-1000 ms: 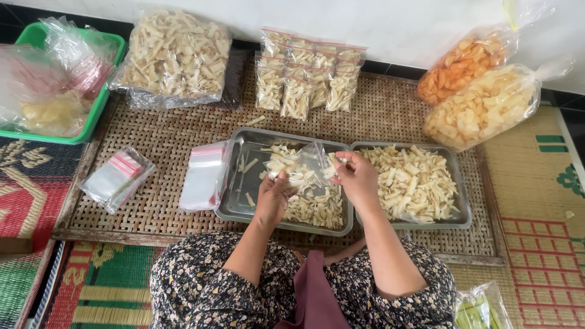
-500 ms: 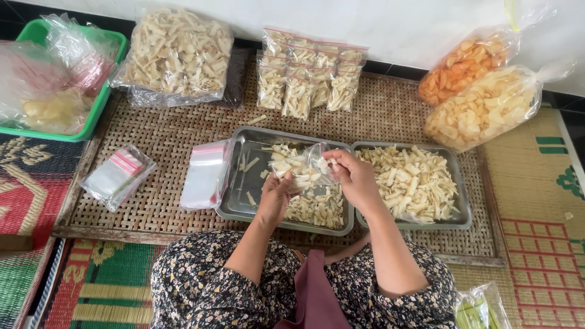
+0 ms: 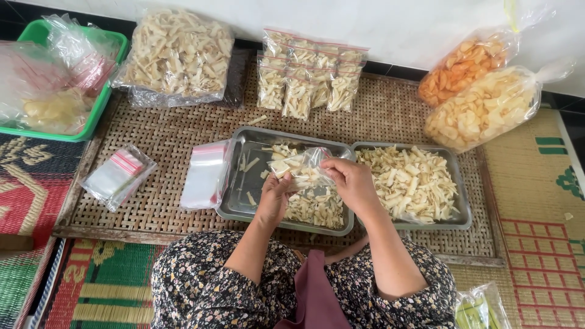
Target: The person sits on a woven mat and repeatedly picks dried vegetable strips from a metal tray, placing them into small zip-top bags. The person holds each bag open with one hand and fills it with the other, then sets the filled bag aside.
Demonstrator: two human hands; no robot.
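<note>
Clear plastic bag, small, half full of pale chip strips, pinched between both hands above the left steel tray. Left hand grips it from below, fingers closed on the lower left part. Right hand clamps the top right edge, thumb and fingers closed on the mouth end. Bag's long axis runs roughly left-right, tilted up toward the right hand; it sits between the two hands, about equally near both.

Directly under the bag: loose strips heaped in the near right part of that tray; the tray's left half is mostly bare metal with a few stray pieces. Right steel tray touches it side by side and is loaded with more strips.

Off the left tray's left edge, a stack of empty flat bags leans on the rim; another small stack lies nearer the woven mat's left edge. Far edge of the mat: a row of filled sealed packets, plus a big bag of strips at the far left. Green basket past the far left corner. Two big bags of round chips, orange and pale, at the far right.

Open mat room: between the trays and the sealed packets, and left of the trays.
</note>
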